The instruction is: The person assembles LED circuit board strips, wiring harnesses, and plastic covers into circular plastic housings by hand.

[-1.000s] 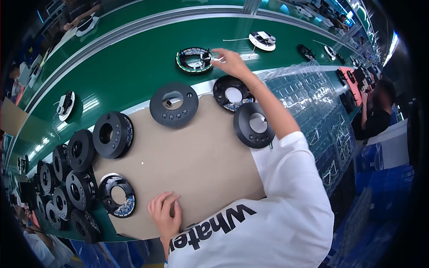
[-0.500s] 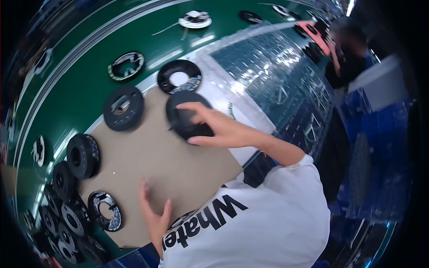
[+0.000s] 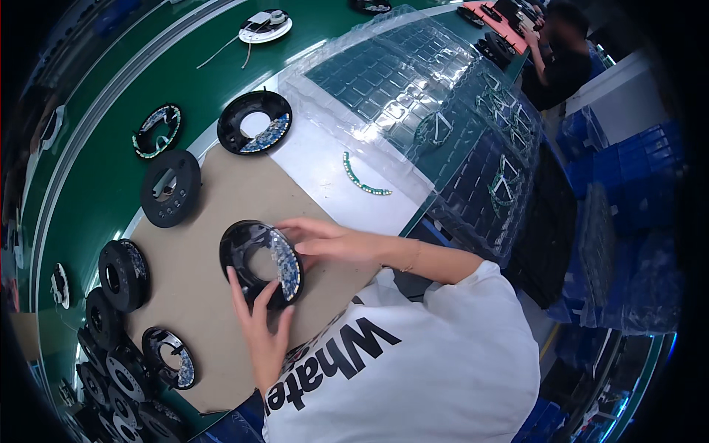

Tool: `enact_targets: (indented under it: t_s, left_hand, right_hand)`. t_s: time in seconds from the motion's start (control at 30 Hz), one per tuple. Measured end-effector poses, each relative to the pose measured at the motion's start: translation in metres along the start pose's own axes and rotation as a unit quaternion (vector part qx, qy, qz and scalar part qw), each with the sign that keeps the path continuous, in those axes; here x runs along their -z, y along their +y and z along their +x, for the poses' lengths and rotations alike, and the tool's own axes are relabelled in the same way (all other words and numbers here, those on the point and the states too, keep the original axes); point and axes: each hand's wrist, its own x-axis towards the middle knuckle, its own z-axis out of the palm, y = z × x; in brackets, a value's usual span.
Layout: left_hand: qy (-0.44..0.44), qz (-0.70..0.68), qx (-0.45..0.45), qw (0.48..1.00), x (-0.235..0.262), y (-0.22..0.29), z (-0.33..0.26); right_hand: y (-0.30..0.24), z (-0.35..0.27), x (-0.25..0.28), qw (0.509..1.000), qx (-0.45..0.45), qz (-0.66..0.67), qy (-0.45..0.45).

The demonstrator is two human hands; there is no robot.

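Above the brown mat, a round black plastic housing is tilted between my hands, its hollow side up. A curved band of small blue and whitish parts runs along its right inner edge, beside a round central opening. My right hand grips the housing's upper right rim, thumb and fingers closed on it. At the lower edge my left hand has its fingertips on the rim, thumb held apart. A similar black housing lies near the mat's lower left corner.
More black housings line the mat's far edge, and several crowd the left. A curved green circuit strip lies on white paper beside clear plastic trays. A person works at the far right.
My right hand has brought the black housing from the mat's far side toward me, and its hollow side now shows. My left hand, empty before, now touches it. The view has shifted.
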Motion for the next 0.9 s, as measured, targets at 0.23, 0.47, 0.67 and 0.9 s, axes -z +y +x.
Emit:
enact_targets:
  t_s: [0.23,0.47,0.67,0.9]
  left_hand:
    - [0.119,-0.002,0.021,0.993,-0.013,-0.001,0.001]
    - [0.142,0.016,0.012,0.990,-0.006,-0.006,-0.009]
    - [0.187,0.043,0.035,0.981,0.006,-0.018,-0.028]
    - [0.271,0.028,-0.017,0.962,0.020,0.003,-0.036]
  right_hand:
    - [-0.078,-0.064,0.092,0.498,0.228,-0.700,0.459]
    - [-0.052,-0.110,0.156,0.514,0.012,-0.693,0.505]
    - [-0.081,-0.097,0.114,0.529,0.177,-0.632,0.538]
    - [-0.083,-0.045,-0.013,0.747,0.330,-0.494,0.299]
